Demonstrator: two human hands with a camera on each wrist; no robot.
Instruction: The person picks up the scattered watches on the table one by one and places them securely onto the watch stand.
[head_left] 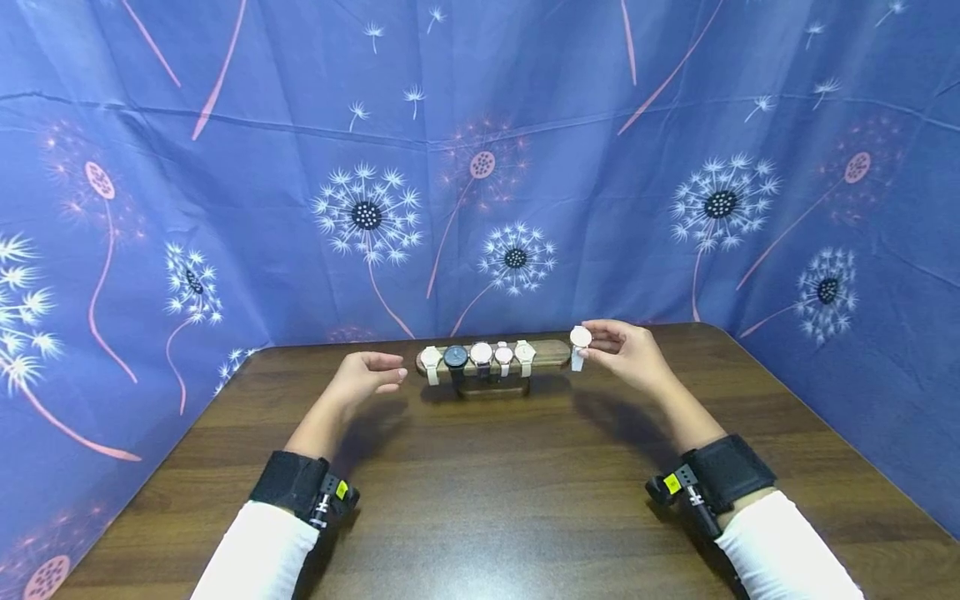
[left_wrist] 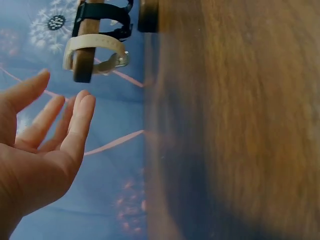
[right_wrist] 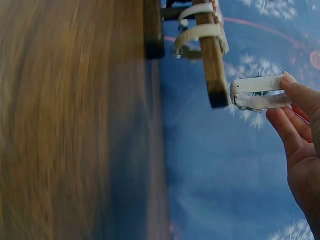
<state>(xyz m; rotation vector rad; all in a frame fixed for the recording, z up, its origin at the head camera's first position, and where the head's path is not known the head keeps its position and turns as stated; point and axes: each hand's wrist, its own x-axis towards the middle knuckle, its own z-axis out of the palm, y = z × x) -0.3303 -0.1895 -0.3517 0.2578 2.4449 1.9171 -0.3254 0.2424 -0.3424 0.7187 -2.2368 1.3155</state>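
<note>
A wooden watch stand (head_left: pixel 552 353) at the table's far side carries several wristwatches in a row. My right hand (head_left: pixel 626 352) pinches a white wristwatch (head_left: pixel 581 337) by its case, just off the stand's right end. In the right wrist view, that watch's white strap (right_wrist: pixel 256 84) forms a closed loop beside the bar's bare tip (right_wrist: pixel 216 85). On the left, my left hand (head_left: pixel 363 380) holds nothing, its fingers loosely extended near the stand's left end. Closest to it is a cream-strapped watch (head_left: pixel 431 358), with a black watch (head_left: pixel 455 358) alongside.
Farther right on the bar sit a dark-strapped watch (head_left: pixel 482 353), a small white watch (head_left: pixel 503 356) and another cream watch (head_left: pixel 525 353). The brown wooden table (head_left: pixel 480 483) meets a blue dandelion-print cloth (head_left: pixel 600 208) behind and at the sides.
</note>
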